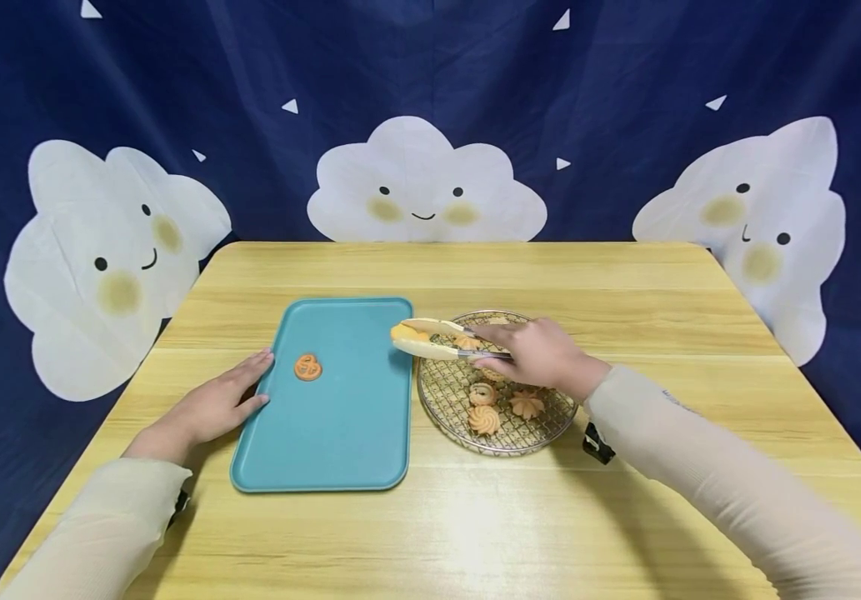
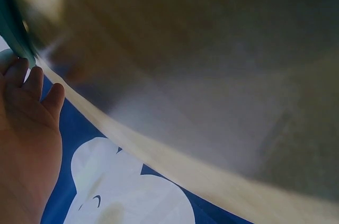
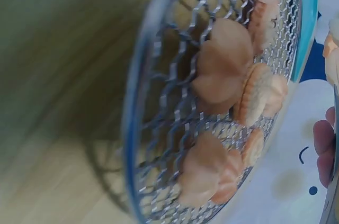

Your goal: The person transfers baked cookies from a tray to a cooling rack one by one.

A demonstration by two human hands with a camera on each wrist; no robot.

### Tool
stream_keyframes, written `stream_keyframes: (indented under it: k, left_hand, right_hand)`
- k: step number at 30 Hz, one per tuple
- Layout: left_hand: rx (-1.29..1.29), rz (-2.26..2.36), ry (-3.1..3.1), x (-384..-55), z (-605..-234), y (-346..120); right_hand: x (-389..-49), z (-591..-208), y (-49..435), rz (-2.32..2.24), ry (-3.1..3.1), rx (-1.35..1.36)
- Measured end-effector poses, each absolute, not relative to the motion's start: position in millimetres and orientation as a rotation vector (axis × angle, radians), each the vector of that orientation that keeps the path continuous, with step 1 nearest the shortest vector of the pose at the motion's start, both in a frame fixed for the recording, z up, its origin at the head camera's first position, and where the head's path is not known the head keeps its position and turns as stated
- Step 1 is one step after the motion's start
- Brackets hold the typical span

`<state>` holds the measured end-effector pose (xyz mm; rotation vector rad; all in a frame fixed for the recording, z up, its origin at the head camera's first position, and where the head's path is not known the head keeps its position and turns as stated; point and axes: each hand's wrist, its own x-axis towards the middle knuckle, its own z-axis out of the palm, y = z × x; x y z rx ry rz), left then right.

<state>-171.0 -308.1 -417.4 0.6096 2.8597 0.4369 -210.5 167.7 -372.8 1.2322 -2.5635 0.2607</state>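
Observation:
My right hand (image 1: 538,354) grips a pair of tongs (image 1: 441,351) with cream tips and metal arms. Between the tips is a yellow-orange piece (image 1: 409,332), its kind unclear, above the right edge of a blue tray (image 1: 347,425). On the tray lies one pretzel-shaped cookie (image 1: 307,367). My left hand (image 1: 212,406) rests against the tray's left rim with its fingers extended. Beneath the tongs and right hand is a round wire rack (image 1: 445,396) bearing several cookies, among them a swirled cookie (image 1: 484,420) and a flower-shaped cookie (image 1: 527,405); the hand hides part of it.
Both tray and rack stand on a light wooden table (image 1: 475,533), the rack just right of the tray. Behind the table hangs a dark blue cloth (image 1: 430,67) with smiling clouds.

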Motion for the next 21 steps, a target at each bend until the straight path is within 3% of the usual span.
stream_keyframes:
  k: [21]
  left_hand:
    - [0.607, 0.438, 2.855, -170.8, -418.0, -308.0]
  right_hand:
    - [-191.6, -372.8, 205.8, 0.216, -2.569, 1.241]
